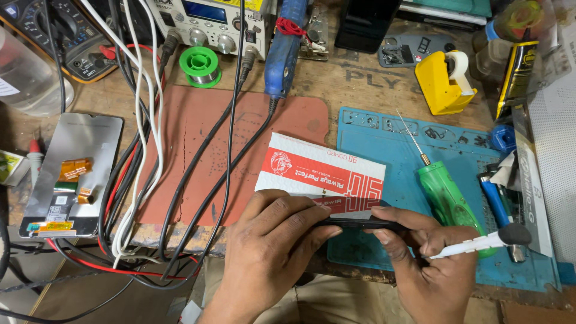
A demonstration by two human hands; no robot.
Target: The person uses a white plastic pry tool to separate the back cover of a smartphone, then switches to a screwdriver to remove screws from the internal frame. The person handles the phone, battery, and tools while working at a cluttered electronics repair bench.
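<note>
Hands: left hand (273,240) and right hand (429,264) pinch, seemingly, a dark phone (360,223) edgewise; right also grips white tool (480,242).

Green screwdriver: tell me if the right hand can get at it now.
Probably not at once: the right hand lies beside the screwdriver, with nothing between, but its grip is taken by a black phone and a white tool.

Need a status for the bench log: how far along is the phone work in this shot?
Done: a bare display panel with orange flex strips lies face down on the left, beside a red and white box.
In hand: the left hand and right hand grip a thin dark phone edge-on; the right also holds a white tool.
Left: whether the phone is closed up cannot be told from this angle.
</note>
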